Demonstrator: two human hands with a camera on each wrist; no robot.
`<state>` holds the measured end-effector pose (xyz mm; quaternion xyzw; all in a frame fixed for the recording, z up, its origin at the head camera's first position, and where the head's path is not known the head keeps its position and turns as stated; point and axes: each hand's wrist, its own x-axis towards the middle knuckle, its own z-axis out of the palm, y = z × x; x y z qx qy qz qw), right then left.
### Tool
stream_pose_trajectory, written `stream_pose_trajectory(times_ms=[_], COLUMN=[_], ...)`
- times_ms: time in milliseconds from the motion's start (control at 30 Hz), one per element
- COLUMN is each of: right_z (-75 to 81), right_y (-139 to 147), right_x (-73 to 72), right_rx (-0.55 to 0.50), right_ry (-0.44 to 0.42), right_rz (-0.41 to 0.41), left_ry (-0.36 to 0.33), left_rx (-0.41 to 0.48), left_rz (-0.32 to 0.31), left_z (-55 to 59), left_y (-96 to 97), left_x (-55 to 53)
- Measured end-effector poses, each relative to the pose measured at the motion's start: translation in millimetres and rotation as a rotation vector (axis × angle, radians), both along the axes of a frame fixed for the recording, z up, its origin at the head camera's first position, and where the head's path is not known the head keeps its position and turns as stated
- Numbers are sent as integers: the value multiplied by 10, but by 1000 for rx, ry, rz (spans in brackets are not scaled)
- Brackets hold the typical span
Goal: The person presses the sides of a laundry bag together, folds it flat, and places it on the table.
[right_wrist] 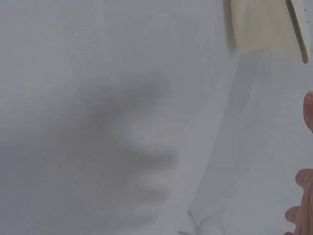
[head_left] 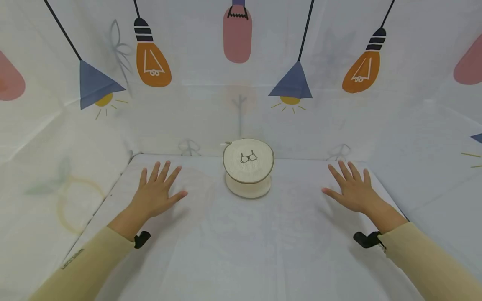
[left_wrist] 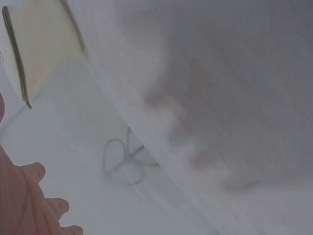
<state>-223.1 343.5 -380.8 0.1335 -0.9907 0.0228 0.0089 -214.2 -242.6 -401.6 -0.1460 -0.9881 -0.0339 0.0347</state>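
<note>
From here I see the person's left hand (head_left: 155, 193) spread wide, thumb angled inward, and the right hand (head_left: 354, 193) spread the same way, both above a white-covered table (head_left: 241, 246) with soft shadows below them. Between the two, well apart from each, stands a round cream case (head_left: 247, 169) with a line drawing of spectacles (head_left: 249, 157) on top. Beyond the fingertips rises a white cloth (head_left: 203, 113) printed with lamps; behind each wrist comes a khaki sleeve (head_left: 88, 261).
</note>
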Motion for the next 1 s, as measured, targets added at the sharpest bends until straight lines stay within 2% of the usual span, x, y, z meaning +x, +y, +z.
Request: stream_pose_trajectory(times_ms=[233,467,700,833,1000], right_z=[30,41,33,40,12], right_y=[-84,-195,-344,-423,-521], right_x=[-40,-83,-114,-116,-144], right_rx=[-23,-57,-107,-149,-225], right_ry=[12,39,24,10,14], right_rz=[16,35,60,84,113], left_ry=[14,41,81,90,140], left_rx=[0,24,53,91,175], left_rz=[-17,-66,-96,-113,-151], left_z=[11,-5,-30,-46,-76], left_y=[116,255,400,476,566], left_x=[-37,-86,-129,-131,-131])
